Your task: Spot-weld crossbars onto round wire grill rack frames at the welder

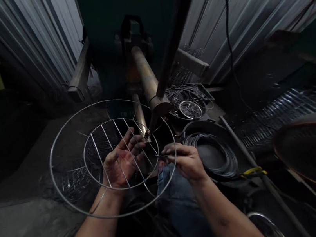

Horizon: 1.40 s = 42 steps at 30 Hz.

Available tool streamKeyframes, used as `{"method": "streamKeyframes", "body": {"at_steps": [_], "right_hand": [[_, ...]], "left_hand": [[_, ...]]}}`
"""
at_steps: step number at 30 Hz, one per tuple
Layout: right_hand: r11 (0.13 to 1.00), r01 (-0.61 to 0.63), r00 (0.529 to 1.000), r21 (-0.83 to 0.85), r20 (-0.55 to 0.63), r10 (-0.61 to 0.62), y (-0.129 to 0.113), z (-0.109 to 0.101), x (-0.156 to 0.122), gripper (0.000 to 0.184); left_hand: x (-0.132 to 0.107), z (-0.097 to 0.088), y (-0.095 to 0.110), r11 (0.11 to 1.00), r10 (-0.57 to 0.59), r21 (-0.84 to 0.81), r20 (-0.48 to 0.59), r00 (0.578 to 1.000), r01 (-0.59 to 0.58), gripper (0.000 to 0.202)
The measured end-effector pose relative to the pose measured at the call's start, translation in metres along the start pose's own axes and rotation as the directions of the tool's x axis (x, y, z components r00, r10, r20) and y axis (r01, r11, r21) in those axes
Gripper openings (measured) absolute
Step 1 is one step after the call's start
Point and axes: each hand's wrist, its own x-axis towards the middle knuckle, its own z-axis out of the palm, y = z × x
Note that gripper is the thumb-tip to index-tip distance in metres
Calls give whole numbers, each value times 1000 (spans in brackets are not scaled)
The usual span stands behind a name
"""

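Observation:
A round wire rack (122, 215), made of a wide outer ring, a smaller inner ring and several parallel bars, lies across the middle of the view. Beneath its bars is my left hand (124, 161), palm up with fingers stretched out; whether it bears the rack's weight I cannot tell. My right hand (186, 159) is closed in a pinch on a short wire (162, 156) at the right side, between the inner and outer rings. Just beyond the inner ring, the lower metal arm (140, 117) of a machine points toward me, under a thicker metal cylinder (147, 74).
To the right are a coil of wire (225, 156), a heap of wire parts (190, 107), yellow-handled pliers (253, 171) and stacked wire racks (290, 110). A dark bar (177, 32) slants down to the cylinder. More wire pieces (74, 180) lie at left.

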Motion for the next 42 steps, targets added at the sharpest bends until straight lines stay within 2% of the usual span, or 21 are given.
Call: {"method": "streamKeyframes", "body": {"at_steps": [2,4,7,12,15,24,30,33,36,42], "right_hand": [[999,7,988,44,-157,0,3,11,0,14],[999,16,962,50,-271,-1,5,20,11,18],[997,45,946,-59,-320,-61,4,26,32,21],[947,149,934,-283,-275,-229,1,29,50,17],[928,159,948,-335,-211,-239,1,31,53,13],[924,238,952,-300,-118,-284,1,38,72,11],[938,215,971,-271,-46,-236,-6,42,78,8],[927,240,966,-290,-28,-259,-8,43,79,10],[910,269,958,-314,-10,-287,-9,41,81,10],[910,222,972,-349,0,-237,-5,29,90,5]], "left_hand": [[-2,9,-3,998,31,53,-19,999,-30,72],[-7,16,-9,989,98,113,-41,994,-93,76],[-16,20,-21,967,198,179,-65,978,-183,76],[-22,17,-26,945,279,210,-120,953,-251,69],[-23,16,-24,943,302,191,-139,943,-274,66],[-22,22,-24,938,341,153,-231,911,-312,63],[-23,29,-25,928,371,129,-266,890,-349,62],[-23,30,-27,924,382,121,-282,880,-362,61],[-23,32,-29,922,387,116,-282,878,-369,60],[-23,39,-35,921,389,98,-286,876,-377,62]]}}
